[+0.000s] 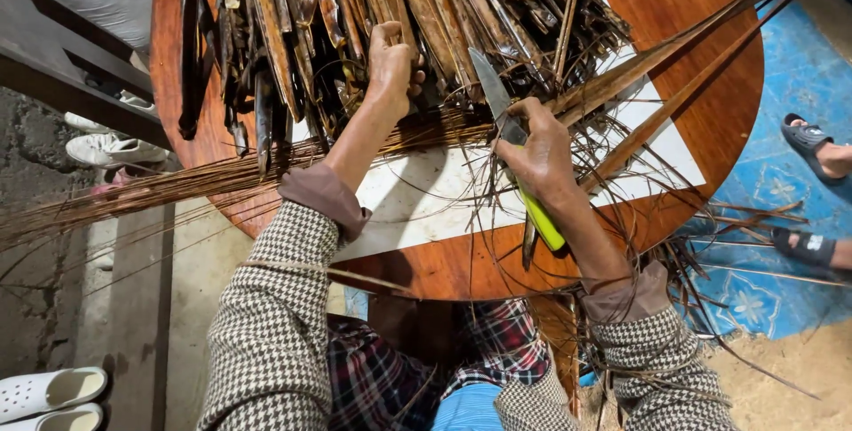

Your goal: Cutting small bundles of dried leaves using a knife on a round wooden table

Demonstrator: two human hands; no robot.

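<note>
On the round reddish-brown wooden table point(710, 120) with its white rectangular inlay, a heap of long brown dried palm-leaf strips point(355, 14) lies at the far side, their ends pointing toward the person. Left hand point(390, 67): reaches forward into the heap, fingers curled shut around a few of the leaf strips, thumb on the near side. Right hand point(537, 156): fingers wrapped tight round a knife with a lime-green plastic handle point(543, 218); the handle end sticks out below the palm, the grey steel blade projects above the fist and points away toward the heap, its tip between the leaf strips. Just beside the right hand, two long narrow leaf blades point(674, 67) run diagonally to the upper right across the inlay and over the table rim. A flat bundle of thin brown leaf midribs point(133, 196) lies across the near part of the table, under the left forearm, and fans out past the left rim. Loose thin fibres point(497, 191) curl over the inlay around the right wrist. Both arms wear houndstooth-patterned sleeves with brown cuffs. At the right edge, on a blue patterned floor mat point(799, 67), another person's feet in dark sandals point(808, 138) are visible. White shoes point(111, 149) lie on the floor at left.
</note>
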